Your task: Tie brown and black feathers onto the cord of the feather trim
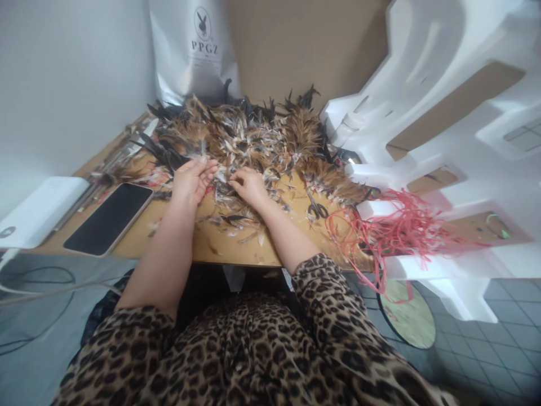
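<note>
My left hand point(195, 176) is closed with its fingers curled, and a pale wispy feather point(203, 149) rises at its fingertips. My right hand point(249, 186) is closed in a pinch above the loose feathers; what lies between its thumb and finger is too small to make out. Behind and between both hands spreads a big pile of brown, black and whitish feathers point(257, 141). A dark tuft of long feathers point(163, 155) lies just left of my left hand. Scissors point(316, 210) with black handles rest to the right of my right hand, blades pointing into the feathers.
On the left of the wooden table point(262, 254) are a phone point(110, 219) and a white power bank point(42, 211) with a cable. Red strips point(401, 225) hang over white foam packing point(443, 163) at right. A silvery bag point(198, 73) stands behind; a round stool point(408, 316) is below.
</note>
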The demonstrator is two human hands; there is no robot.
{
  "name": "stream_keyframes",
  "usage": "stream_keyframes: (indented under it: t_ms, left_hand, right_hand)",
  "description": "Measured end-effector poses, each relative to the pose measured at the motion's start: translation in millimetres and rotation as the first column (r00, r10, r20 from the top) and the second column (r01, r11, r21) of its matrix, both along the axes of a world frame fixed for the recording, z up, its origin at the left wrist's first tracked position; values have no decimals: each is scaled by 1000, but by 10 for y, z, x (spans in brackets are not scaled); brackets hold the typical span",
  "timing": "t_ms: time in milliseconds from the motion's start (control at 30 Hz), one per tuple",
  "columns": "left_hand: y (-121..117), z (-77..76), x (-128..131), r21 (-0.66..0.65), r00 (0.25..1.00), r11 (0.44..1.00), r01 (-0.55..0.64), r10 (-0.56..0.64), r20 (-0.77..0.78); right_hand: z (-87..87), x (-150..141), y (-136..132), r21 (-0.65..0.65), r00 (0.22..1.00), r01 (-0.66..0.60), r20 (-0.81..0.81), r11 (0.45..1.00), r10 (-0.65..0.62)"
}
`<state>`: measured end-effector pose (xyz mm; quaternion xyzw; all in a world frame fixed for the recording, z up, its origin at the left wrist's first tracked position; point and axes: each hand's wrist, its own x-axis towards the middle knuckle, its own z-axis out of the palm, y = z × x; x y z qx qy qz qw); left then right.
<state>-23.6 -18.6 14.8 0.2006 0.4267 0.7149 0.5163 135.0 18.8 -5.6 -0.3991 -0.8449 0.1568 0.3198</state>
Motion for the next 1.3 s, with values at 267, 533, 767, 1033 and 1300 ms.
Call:
stream_keyframes:
  t_ms: [267, 533, 767, 1033, 1300]
  left_hand:
    - [7, -30, 10, 40, 1000, 999, 23, -24, 15]
    - [14, -29, 4, 30, 999, 1000, 6, -8, 45]
    - [22, -59, 6, 10, 996, 998, 67, -68, 61]
    - [21, -105, 108, -16, 971, 972, 235, -234, 56]
    - [32, -121, 95, -6, 993, 993, 117, -117, -6]
  right_hand:
    - [-13, -188, -77, 30, 987, 119, 101, 992, -122]
    - [-49, -173, 2, -141, 981, 126, -129, 982, -144]
    - [63, -114, 50, -479, 689, -53, -652, 876, -315]
    - [64, -152, -10, -502, 644, -192, -713, 843, -278]
    - [83, -129, -27, -593, 714, -292, -657, 750, -241]
